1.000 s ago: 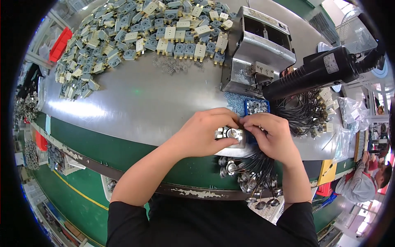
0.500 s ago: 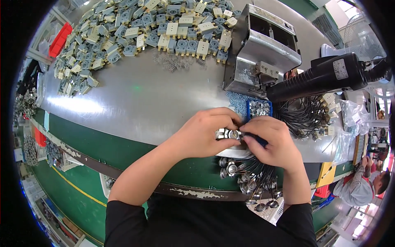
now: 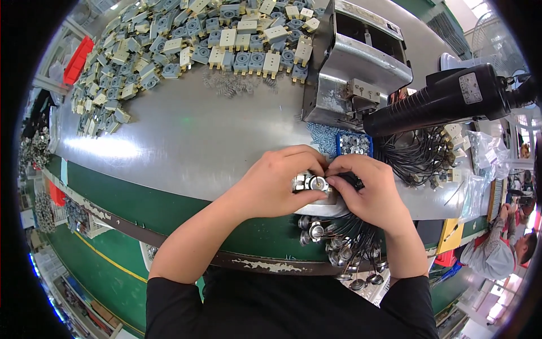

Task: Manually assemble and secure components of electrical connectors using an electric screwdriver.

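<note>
Lying crosswise in the left hand (image 3: 276, 183), a small metal fitting (image 3: 310, 182) with a round part on its face sits just left of the right hand (image 3: 372, 186), its long axis running roughly left to right, so its right end faces that hand's fingertips. The left hand is nearer: its thumb on the near side and its fingers on the far side are clamped on the fitting. The right thumb and forefinger come close together at the fitting's right end, and a dark piece (image 3: 354, 179) shows between them farther right; whether they pinch it cannot be told

Beneath the hands a pale metal plate (image 3: 322, 211) shows, with round metal parts (image 3: 339, 253) on black leads at the near edge. The metal tabletop (image 3: 169, 152) stretches left and far. Just beyond the right hand lies a blue tray (image 3: 338, 145) of small metal pieces, blue screws (image 3: 320, 137) to its left. Farther stands a metal stand (image 3: 333, 96), and a black power driver (image 3: 435, 104) reaches in from the right above black cables (image 3: 415, 161). Far left, grey and cream blocks (image 3: 226, 39) lie heaped, loose springs (image 3: 231, 83) at their near side. Past the table are green floor (image 3: 121, 246) at near left and a co-worker (image 3: 494, 254) at right
</note>
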Available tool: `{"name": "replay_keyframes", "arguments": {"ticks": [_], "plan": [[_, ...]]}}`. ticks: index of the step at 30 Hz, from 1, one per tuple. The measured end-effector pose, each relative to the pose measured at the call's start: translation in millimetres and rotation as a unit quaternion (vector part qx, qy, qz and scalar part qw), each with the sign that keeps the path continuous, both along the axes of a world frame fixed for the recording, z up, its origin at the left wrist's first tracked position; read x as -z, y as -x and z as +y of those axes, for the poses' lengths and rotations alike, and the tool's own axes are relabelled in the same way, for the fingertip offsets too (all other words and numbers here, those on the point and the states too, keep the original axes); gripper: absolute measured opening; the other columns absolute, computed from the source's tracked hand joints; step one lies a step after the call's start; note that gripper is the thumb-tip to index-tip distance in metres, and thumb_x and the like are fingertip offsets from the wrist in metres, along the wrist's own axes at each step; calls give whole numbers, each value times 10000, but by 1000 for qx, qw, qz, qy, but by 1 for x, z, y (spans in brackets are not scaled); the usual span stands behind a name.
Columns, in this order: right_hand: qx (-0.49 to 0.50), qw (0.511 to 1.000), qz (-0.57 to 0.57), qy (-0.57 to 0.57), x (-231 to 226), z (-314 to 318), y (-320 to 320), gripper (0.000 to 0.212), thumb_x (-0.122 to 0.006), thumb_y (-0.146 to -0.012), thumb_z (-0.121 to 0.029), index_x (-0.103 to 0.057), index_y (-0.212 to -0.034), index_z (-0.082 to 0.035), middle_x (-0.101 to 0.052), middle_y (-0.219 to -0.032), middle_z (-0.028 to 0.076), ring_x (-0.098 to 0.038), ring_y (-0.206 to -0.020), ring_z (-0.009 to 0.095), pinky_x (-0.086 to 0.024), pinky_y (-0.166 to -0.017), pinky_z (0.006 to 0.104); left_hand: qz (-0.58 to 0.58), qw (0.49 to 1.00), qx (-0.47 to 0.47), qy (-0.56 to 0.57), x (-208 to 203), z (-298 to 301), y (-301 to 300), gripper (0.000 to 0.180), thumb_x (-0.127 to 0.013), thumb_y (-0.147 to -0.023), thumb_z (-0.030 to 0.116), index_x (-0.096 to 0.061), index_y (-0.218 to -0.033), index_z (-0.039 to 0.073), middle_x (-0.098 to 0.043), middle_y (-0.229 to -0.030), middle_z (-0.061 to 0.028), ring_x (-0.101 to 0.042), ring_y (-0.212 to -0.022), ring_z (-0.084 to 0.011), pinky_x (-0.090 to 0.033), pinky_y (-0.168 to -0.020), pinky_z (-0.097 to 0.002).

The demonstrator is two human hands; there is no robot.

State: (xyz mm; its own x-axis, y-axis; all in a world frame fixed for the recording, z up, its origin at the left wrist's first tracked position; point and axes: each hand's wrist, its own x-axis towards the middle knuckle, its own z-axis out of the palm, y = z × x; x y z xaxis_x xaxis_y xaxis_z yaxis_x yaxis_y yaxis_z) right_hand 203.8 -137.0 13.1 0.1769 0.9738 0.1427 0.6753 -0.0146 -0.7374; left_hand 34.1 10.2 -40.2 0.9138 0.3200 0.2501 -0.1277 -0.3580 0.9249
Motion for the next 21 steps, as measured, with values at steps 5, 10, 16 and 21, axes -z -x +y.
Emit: {"name": "replay_keyframes", "arguments": {"ticks": [5,10,16,21], "plan": [[16,997,-61,-49,6,-3,-2,246,-841,-786,8,-710,-993,-19,-731,-898,119,-718,-789,289,-565,-727,362,-23,1000,6,-21,3,0,0,293,-902,-755,78,-766,-1007,17,-755,-1135,-132,-747,-1047,-313,-596,-908,-395],[109,948,-33,-296,-4,-19,-34,341,-819,-880,-167,-656,-1138,-14,-721,-1050,136,-701,-956,268,-546,-789,400,-24,999,19,-12,3,2,-1,298,-897,-765,89,-781,-1029,14,-772,-1111,-130,-760,-1013,-308,-606,-897,-392],[72,894,335,-287,-46,42,-49,1000,-658,-951,-699,-357,-1579,18,-669,-1096,179,-649,-991,273,-515,-902,449,-20,999,23,-28,1,4,-1,294,-900,-764,82,-779,-1023,12,-770,-1120,-131,-761,-1014,-307,-607,-891,-383],[-23,925,256,-279,-37,50,-67,966,-525,-968,-786,-464,-1441,54,-688,-1010,163,-700,-852,221,-563,-736,315,-19,999,29,-17,1,3,-1,294,-901,-766,82,-776,-1023,12,-769,-1115,-126,-761,-1009,-301,-607,-883,-377]]}}
